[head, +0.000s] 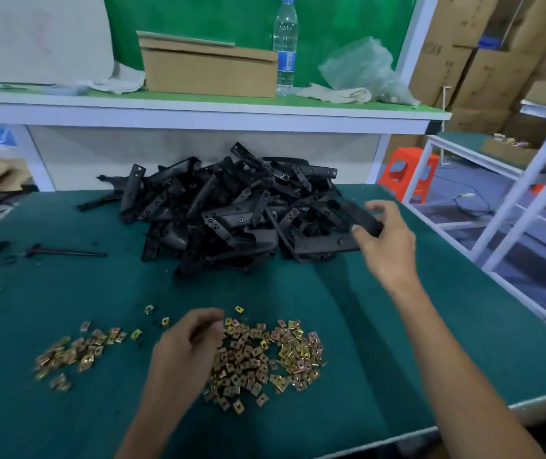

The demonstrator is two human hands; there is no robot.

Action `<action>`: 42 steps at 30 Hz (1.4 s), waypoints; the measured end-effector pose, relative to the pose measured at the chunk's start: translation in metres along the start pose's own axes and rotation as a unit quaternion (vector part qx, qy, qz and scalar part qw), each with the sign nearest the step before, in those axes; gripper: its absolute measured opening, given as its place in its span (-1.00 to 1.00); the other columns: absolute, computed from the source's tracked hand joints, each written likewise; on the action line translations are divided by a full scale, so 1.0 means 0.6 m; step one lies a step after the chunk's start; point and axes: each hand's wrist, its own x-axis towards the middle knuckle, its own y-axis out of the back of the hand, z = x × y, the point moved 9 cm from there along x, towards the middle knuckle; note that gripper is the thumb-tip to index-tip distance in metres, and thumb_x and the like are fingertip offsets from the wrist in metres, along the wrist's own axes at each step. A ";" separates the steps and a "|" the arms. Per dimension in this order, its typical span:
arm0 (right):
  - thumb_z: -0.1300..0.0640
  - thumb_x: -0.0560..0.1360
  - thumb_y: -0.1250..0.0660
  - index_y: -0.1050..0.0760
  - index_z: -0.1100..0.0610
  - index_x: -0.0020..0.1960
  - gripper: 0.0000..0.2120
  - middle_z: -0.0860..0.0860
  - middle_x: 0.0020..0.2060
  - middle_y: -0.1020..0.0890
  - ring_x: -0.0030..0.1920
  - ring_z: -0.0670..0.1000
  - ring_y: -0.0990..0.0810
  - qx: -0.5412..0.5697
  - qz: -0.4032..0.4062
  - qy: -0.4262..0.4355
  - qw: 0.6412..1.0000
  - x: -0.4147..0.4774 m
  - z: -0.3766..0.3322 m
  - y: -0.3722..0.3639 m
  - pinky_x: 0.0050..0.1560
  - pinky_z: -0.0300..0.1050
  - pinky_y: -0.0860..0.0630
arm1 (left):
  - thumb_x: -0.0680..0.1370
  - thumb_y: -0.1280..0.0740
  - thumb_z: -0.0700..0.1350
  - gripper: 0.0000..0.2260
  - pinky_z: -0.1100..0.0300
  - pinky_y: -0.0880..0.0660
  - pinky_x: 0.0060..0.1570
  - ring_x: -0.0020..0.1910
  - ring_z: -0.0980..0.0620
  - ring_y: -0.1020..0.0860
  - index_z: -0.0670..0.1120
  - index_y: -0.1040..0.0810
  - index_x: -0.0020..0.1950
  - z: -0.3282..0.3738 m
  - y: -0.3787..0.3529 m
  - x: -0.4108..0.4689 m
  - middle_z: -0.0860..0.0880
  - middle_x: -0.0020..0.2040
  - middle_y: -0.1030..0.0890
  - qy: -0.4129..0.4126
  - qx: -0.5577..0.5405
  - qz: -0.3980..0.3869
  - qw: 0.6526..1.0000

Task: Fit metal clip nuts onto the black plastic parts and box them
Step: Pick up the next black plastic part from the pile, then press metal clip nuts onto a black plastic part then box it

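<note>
A heap of black plastic parts (232, 210) lies at the back of the green table (66, 392). My right hand (386, 241) reaches over the heap's right edge, thumb and fingers curled round one flat black part (361, 217). Brass-coloured clip nuts (265, 356) lie spread near the front, with a smaller scatter of clip nuts (76, 352) to the left. My left hand (187, 346) hovers over the left edge of the main nut pile with fingers curled down; whether it pinches a nut is hidden.
A cardboard box (210, 69), a water bottle (285, 44), cloths and a plastic bag (364, 71) stand on the upper shelf. A black rod-shaped piece (66, 251) lies at the left. Red stool (407, 173) and white racks stand off the right table edge.
</note>
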 end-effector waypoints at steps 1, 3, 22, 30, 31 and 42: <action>0.19 0.49 -0.49 -0.54 -0.05 0.15 -0.71 -0.09 0.02 -0.65 0.07 -0.02 -0.58 0.015 -0.035 0.030 0.999 -0.006 -0.030 0.015 0.13 -0.09 -0.46 | 0.62 -0.35 0.00 -0.87 0.22 -0.57 -0.04 -0.02 0.34 -0.58 0.27 -0.56 0.06 0.022 -0.004 -0.006 0.39 -0.01 -0.60 -0.025 -0.005 0.004 1.000; 0.18 0.45 -0.55 -0.57 -0.12 0.05 -0.70 -0.16 -0.03 -0.67 0.02 -0.13 -0.59 0.023 -0.157 0.106 0.982 -0.038 -0.099 0.021 0.12 -0.12 -0.48 | 0.55 -0.38 0.15 -0.80 0.24 -0.59 -0.04 0.01 0.30 -0.60 0.28 -0.54 0.16 0.072 -0.015 -0.020 0.34 0.02 -0.62 -0.077 -0.021 -0.002 0.997; -0.01 0.38 -0.61 -0.58 -0.02 0.22 -0.56 0.04 0.09 -0.69 -0.01 -0.05 -0.69 0.248 -0.311 -0.154 0.904 -0.298 0.043 -0.099 0.07 -0.12 -0.61 | 0.68 -0.26 -0.04 -0.83 0.15 -0.46 -0.21 -0.23 0.10 -0.58 -0.08 -0.54 -0.03 0.090 -0.110 -0.005 0.04 -0.13 -0.71 0.076 -0.361 -0.021 0.929; -0.16 0.46 -0.46 -0.65 0.04 0.22 -0.58 0.01 -0.20 -0.71 -0.25 -0.05 -0.66 0.427 -0.125 -0.257 0.858 -0.198 0.049 -0.151 -0.18 -0.14 -0.62 | 0.70 -0.02 0.18 -0.50 0.10 -0.54 -0.07 -0.15 0.06 -0.60 -0.13 -0.60 -0.02 0.056 -0.172 0.027 -0.07 -0.11 -0.66 -0.043 0.061 -0.103 0.992; -0.07 0.53 -0.42 -0.62 0.10 0.24 -0.63 0.00 -0.23 -0.69 -0.29 -0.08 -0.64 0.441 -0.110 -0.271 0.849 -0.188 0.066 -0.155 -0.26 -0.20 -0.59 | 0.71 -0.01 0.16 -0.52 0.03 -0.52 0.09 0.02 0.00 -0.60 -0.12 -0.61 0.11 0.049 -0.172 0.035 -0.09 0.03 -0.66 -0.089 0.195 -0.100 0.972; 0.03 0.67 -0.29 -0.54 0.10 0.38 -0.68 0.05 -0.04 -0.65 -0.14 -0.03 -0.63 0.405 -0.106 -0.317 0.851 -0.167 0.155 -0.205 -0.04 -0.16 -0.58 | 0.69 -0.17 0.01 -0.78 -0.03 -0.22 0.35 0.27 -0.05 -0.40 0.04 -0.55 0.24 -0.011 -0.198 0.071 0.00 0.24 -0.53 -0.150 0.325 -0.125 0.925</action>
